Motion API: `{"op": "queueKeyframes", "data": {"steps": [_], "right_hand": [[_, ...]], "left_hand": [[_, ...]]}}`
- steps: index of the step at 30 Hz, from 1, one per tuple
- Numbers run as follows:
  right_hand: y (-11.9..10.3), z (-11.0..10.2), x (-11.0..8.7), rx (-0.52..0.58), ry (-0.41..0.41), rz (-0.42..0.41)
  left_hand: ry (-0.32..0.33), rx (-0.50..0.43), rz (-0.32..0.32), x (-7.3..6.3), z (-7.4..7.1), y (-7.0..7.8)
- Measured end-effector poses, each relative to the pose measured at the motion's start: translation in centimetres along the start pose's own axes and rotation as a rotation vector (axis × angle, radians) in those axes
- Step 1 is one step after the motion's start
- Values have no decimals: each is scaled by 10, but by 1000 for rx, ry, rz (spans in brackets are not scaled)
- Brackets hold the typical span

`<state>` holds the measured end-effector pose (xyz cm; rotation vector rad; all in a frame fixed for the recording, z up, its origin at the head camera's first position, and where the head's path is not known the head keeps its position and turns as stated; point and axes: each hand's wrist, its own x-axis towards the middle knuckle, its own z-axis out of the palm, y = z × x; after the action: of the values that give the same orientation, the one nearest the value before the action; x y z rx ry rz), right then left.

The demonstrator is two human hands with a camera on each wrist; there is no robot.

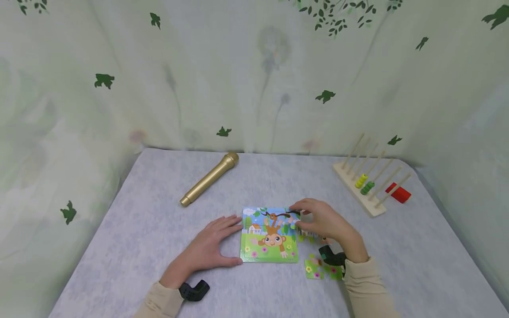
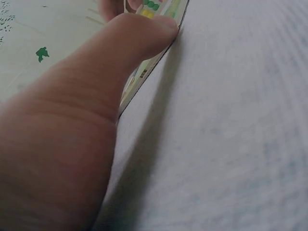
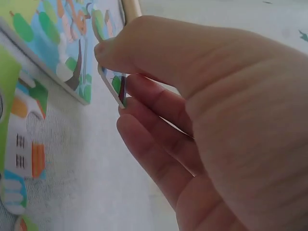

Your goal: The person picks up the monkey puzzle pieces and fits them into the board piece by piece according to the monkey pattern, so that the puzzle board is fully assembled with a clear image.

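A square picture puzzle [image 1: 268,254] showing a hanging monkey lies on the table in front of the person. The left hand [image 1: 208,245] lies along the puzzle's left side, fingers extended toward its edge. In the left wrist view, that hand's thumb [image 2: 166,30] is right at the board's edge. Over the puzzle's upper right corner, the right hand [image 1: 328,221] pinches a thin puzzle piece [image 3: 115,89] between thumb and fingers, tilted on edge in the right wrist view. Loose puzzle pieces [image 1: 314,269] lie to the right of the board, partly hidden under the right hand and wrist.
A gold microphone [image 1: 208,180] lies at the back left of the table. At the back right stands a wooden peg rack [image 1: 359,194] with yellow and green beads, a red block [image 1: 399,193] beside it. A printed curtain [image 1: 238,79] hangs behind the table.
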<state>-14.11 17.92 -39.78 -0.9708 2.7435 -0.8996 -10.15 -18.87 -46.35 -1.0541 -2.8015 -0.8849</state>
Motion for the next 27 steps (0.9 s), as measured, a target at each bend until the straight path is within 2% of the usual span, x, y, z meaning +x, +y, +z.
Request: {"op": "queueKeyframes", "data": {"steps": [6, 15, 27], "right_hand": [[1, 10, 6, 8, -13, 4], [3, 17, 14, -100, -26, 25], [1, 25, 18, -109, -4, -2]], "left_hand": [[3, 17, -6, -3, 1, 0], [0, 21, -13, 0, -1, 2], [13, 30, 2, -2, 1, 0]]}}
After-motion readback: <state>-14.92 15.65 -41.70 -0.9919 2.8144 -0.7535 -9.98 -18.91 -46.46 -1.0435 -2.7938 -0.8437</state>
